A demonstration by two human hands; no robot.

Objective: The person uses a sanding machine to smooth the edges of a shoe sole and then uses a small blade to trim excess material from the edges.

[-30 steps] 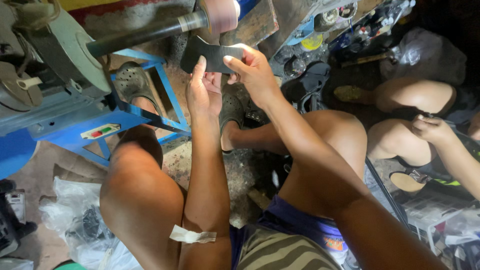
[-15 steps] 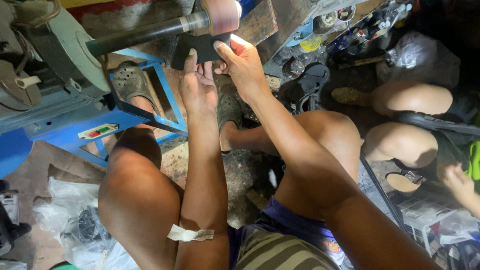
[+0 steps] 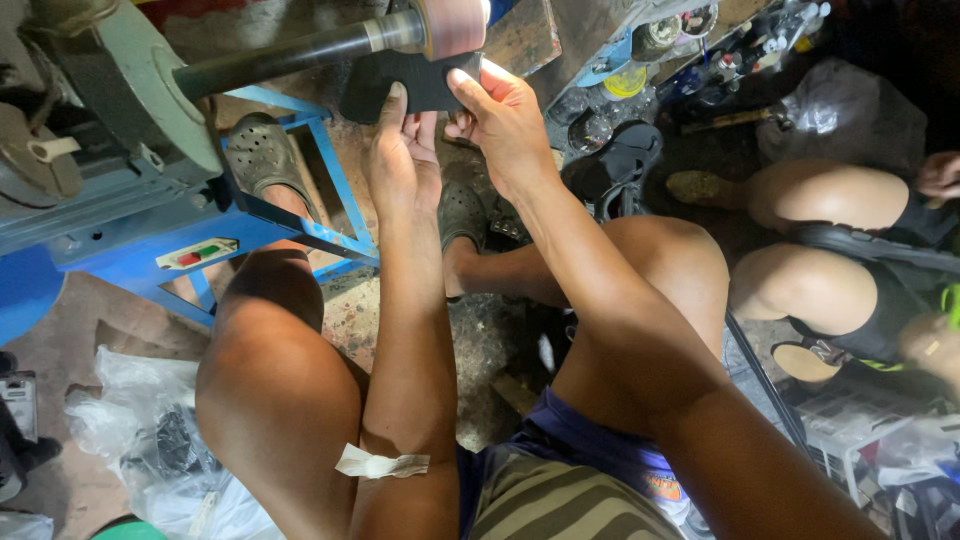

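Both hands, left hand and right hand, pinch a dark flat piece against the pink wheel.

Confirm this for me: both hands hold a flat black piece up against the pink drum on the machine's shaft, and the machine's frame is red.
The frame is wrong: it is blue, not red, as the head view shows. Both hands, left and right, do hold the flat black piece against the pink drum.
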